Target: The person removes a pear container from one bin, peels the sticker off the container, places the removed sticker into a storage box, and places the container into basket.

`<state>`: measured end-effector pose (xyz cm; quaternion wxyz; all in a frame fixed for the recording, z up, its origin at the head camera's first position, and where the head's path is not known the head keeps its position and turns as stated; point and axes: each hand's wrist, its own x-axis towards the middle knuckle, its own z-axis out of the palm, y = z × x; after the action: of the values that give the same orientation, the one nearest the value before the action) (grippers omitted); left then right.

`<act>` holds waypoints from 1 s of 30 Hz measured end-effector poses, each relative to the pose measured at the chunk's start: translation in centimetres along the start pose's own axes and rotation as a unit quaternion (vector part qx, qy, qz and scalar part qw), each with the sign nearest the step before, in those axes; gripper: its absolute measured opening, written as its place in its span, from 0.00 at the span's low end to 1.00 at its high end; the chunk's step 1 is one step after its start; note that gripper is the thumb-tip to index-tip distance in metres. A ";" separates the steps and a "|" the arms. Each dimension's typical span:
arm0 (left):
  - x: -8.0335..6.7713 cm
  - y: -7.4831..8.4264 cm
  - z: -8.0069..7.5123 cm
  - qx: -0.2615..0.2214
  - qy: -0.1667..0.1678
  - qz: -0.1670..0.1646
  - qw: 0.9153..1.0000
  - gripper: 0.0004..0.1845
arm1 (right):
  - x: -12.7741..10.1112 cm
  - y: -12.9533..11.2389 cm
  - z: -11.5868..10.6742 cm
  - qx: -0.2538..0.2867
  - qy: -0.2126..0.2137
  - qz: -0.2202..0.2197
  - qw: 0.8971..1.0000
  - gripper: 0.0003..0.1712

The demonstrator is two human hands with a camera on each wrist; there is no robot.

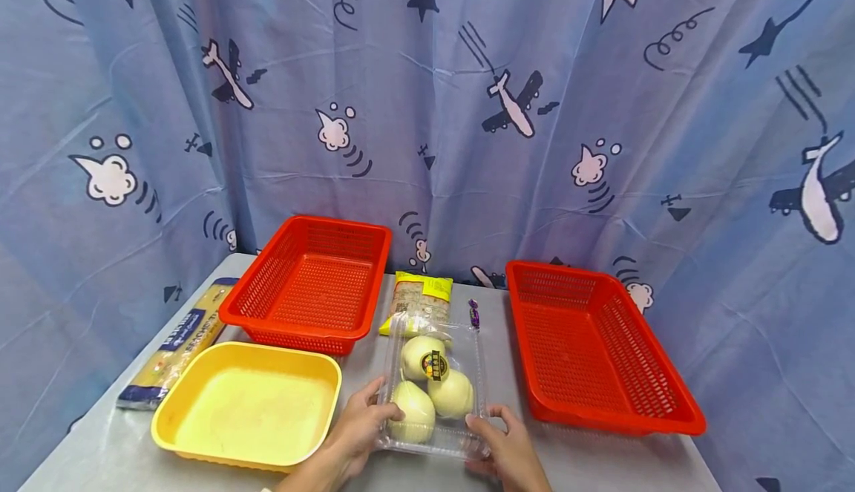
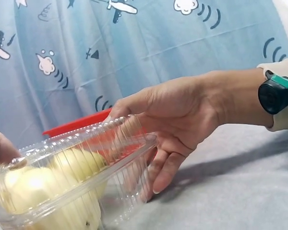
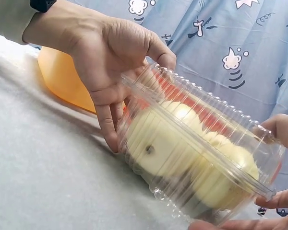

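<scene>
A clear plastic clamshell box (image 1: 457,433) with three pale yellow pears (image 1: 450,394) inside lies at the front middle, a dark label on its lid. My left hand (image 1: 357,429) grips its left side, thumb over the top edge. On the opposite side my right hand (image 1: 504,444) holds the box, thumb on the lid's edge. In the left wrist view the right hand (image 2: 173,115) has its fingers down along the box's end wall. The right wrist view shows the left hand (image 3: 110,62) curled about the other end.
A yellow basin (image 1: 247,403) stands left of the box, a red basket (image 1: 310,284) behind it. Another red basket (image 1: 594,343) is at the right. Behind the box lie a yellow-edged bag (image 1: 421,295) and a purple-wrapped candy (image 1: 473,314). A long pasta packet (image 1: 177,347) borders the left edge.
</scene>
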<state>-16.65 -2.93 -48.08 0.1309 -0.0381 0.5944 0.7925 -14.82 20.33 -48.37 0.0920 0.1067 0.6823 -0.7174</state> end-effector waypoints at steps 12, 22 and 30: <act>0.5 -0.6 -0.5 0.007 -0.013 -0.010 1.000 0.49 | 0.5 0.3 0.0 -0.057 0.025 -0.004 0.998 0.24; 0.6 -1.0 -0.9 0.006 -0.012 -0.019 1.000 0.49 | 0.2 -0.2 -0.3 -0.115 0.005 -0.012 0.993 0.29; 0.6 -1.3 -0.9 -0.004 -0.012 -0.019 1.000 0.48 | 0.0 -2.6 -1.1 -0.160 0.048 -0.040 0.985 0.38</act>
<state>-17.03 -3.36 -49.66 0.1533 -0.0402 0.5888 0.7926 -15.47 21.56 -45.93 0.0460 0.0976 0.7954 -0.5964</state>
